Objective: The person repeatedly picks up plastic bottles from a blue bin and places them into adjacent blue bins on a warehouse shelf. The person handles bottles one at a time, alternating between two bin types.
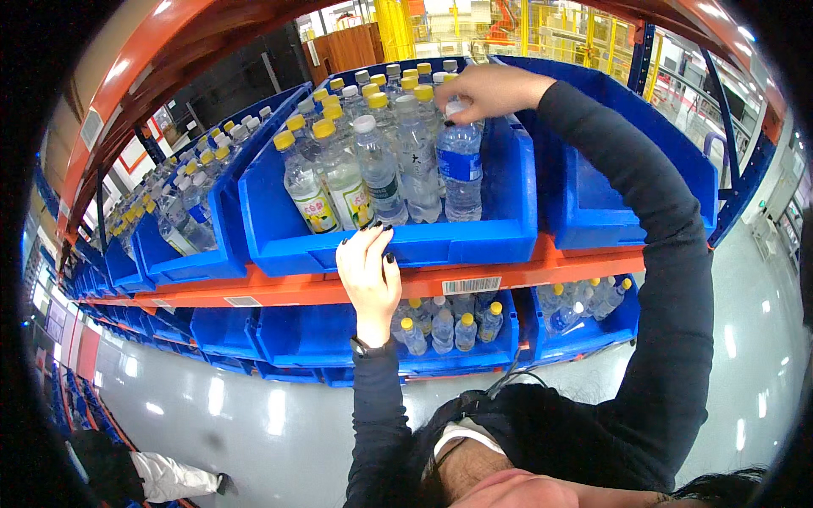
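My right hand (492,95) is closed around the top of a clear plastic bottle with a blue label (460,166), standing upright at the front right of a blue plastic bin (273,251). Its fingers partly hide the pale cap. My left hand (368,270) lies on the bin's front lip, thumb apart, holding no bottle. Beside the blue-label bottle stand a clear bottle with dark characters (417,168) and a white-capped bottle with a dark green label (380,171). Farther left are yellow-capped bottles with yellow-and-white labels (346,181). Several more capped bottles fill the rows behind.
An orange rack beam (419,282) carries the bins. Another blue bin (610,190) sits right; a bottle-filled bin (184,273) sits left. Lower bins hold small bottles (444,330). A person (171,476) is at lower left. Yellow fencing (533,32) stands behind.
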The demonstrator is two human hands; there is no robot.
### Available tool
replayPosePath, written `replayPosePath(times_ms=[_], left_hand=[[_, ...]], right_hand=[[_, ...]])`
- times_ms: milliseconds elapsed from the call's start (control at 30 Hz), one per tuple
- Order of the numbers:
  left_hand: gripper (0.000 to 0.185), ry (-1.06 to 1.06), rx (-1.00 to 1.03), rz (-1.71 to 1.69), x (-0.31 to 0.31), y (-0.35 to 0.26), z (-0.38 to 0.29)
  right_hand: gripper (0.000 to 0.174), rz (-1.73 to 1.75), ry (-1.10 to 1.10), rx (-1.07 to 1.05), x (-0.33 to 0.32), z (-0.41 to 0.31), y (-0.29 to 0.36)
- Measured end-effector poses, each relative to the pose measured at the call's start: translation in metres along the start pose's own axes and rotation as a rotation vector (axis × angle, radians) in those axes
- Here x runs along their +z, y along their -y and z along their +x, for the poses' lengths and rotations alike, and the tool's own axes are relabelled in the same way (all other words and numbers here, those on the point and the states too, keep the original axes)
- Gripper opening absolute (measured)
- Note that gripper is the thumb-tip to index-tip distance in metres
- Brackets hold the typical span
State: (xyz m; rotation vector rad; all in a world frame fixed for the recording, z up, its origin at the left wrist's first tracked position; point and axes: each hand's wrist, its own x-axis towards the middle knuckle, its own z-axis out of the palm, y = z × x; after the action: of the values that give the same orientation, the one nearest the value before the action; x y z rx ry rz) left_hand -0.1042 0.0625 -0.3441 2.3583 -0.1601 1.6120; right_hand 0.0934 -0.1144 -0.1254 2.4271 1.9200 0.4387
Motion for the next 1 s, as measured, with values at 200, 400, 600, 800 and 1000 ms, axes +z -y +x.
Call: replayPosePath(times_ms=[200,400,600,800,1000], left_hand=[[0.030,-0.038,0.009,0.017,0.004,-0.002,0.001],[0.030,-0.077,-0.025,0.030,0.009,-0.004,-0.001],[0.030,-0.069,-0.070,0.051,0.010,-0.006,-0.003],[0.025,-0.059,-0.105,0.127,0.005,-0.015,0.015],[0.025,0.099,-0.174,-0.009,0.029,-0.041,0.082]], right_hand=[[0.035,0.021,-0.045,0.132,0.019,-0.009,-0.009],[0.039,-0.165,-0.182,0.119,0.006,-0.039,-0.004],[0.027,-0.349,-0.446,0.069,-0.022,-0.150,0.006],[0.026,-0.223,-0.540,0.462,-0.014,-0.298,0.014],[0.031,-0.341,-0.684,0.639,0.053,-0.398,-0.012]])
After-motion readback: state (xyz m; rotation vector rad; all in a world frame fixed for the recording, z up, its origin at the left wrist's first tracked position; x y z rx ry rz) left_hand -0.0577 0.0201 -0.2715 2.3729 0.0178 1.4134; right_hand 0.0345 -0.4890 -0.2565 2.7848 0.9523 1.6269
